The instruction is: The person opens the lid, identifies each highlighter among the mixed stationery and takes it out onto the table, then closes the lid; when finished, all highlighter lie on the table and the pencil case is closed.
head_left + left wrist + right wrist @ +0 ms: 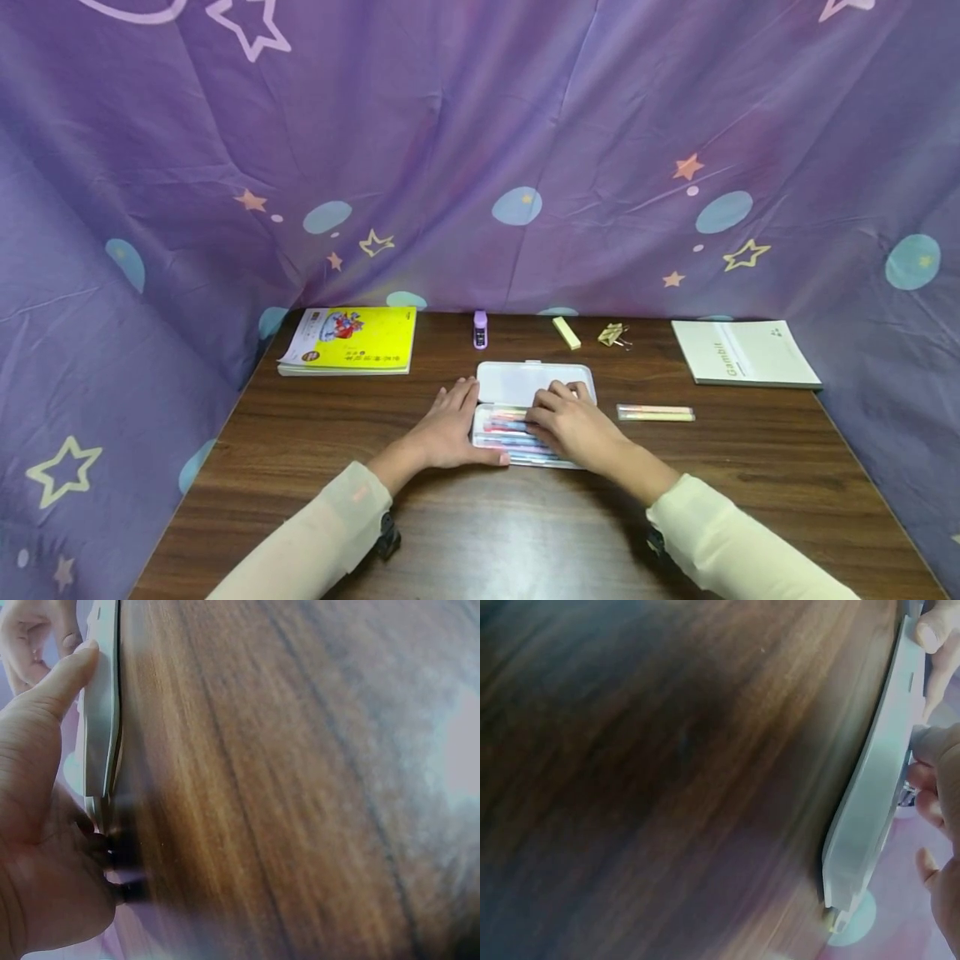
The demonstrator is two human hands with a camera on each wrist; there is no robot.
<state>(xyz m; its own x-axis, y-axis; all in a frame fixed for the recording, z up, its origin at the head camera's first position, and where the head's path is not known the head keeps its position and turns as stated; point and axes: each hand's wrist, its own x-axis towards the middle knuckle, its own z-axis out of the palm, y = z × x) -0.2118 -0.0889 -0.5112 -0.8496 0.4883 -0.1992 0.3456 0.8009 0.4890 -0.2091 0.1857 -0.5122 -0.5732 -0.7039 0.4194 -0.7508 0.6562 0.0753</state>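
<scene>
The right hand [570, 427] bends its fingers over the pens [510, 441], whether pinching one I can't tell; the left hand [450, 429], fingers extended, touches the open case's [874, 780] left end; the case lies mid-table, a slim clear pack [656, 413] to its right.

Table [255, 467] was wood-grain, glossy in front. Case [510, 383] was smooth plastic. Curtain [442, 125] was creased cloth. Clip [611, 334] looked metal, too small to be sure.

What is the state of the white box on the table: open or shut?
The white box is open: its lid lies folded back toward the purple curtain, and coloured sticks show inside.
</scene>
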